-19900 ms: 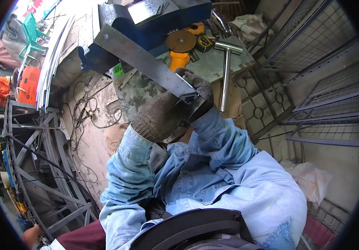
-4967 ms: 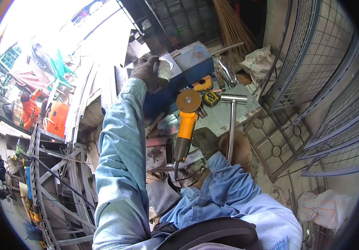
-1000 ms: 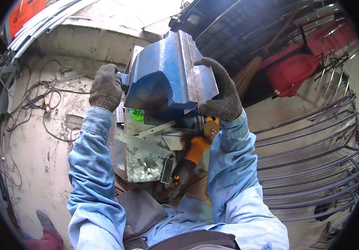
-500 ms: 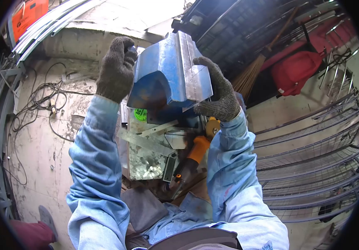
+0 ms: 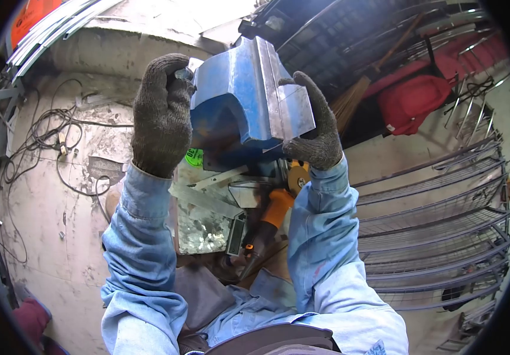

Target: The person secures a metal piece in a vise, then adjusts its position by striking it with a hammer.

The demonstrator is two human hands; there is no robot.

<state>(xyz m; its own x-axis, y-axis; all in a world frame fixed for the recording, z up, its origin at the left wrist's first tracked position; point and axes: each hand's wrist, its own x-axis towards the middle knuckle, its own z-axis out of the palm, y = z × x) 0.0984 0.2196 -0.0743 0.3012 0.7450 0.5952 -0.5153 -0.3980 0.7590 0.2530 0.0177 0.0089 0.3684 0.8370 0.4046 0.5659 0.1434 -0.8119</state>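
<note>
A blue metal vise-like block (image 5: 225,77) with bare grey metal along its jaw is in front of me, at the top middle of the view. My left hand (image 5: 165,112), in a dark knit glove, is closed at its left end, around a small part there. My gloved right hand (image 5: 317,124) grips the right edge of the block between thumb and fingers. Below it, an orange and black angle grinder (image 5: 276,208) lies beside flat metal strips (image 5: 207,201) and a green round label (image 5: 194,157).
Coiled black cable (image 5: 51,133) lies on the floor at left. Wire racks (image 5: 432,231) stand at right, below a red bag (image 5: 412,103) and a straw broom (image 5: 352,100). Metal profiles (image 5: 54,29) are at the upper left. Part of another person (image 5: 30,316) shows at the lower left.
My left hand looks larger and a little lower, and the block's right end has shifted slightly right. The surroundings have moved slightly left in view. Both hands keep their hold.
</note>
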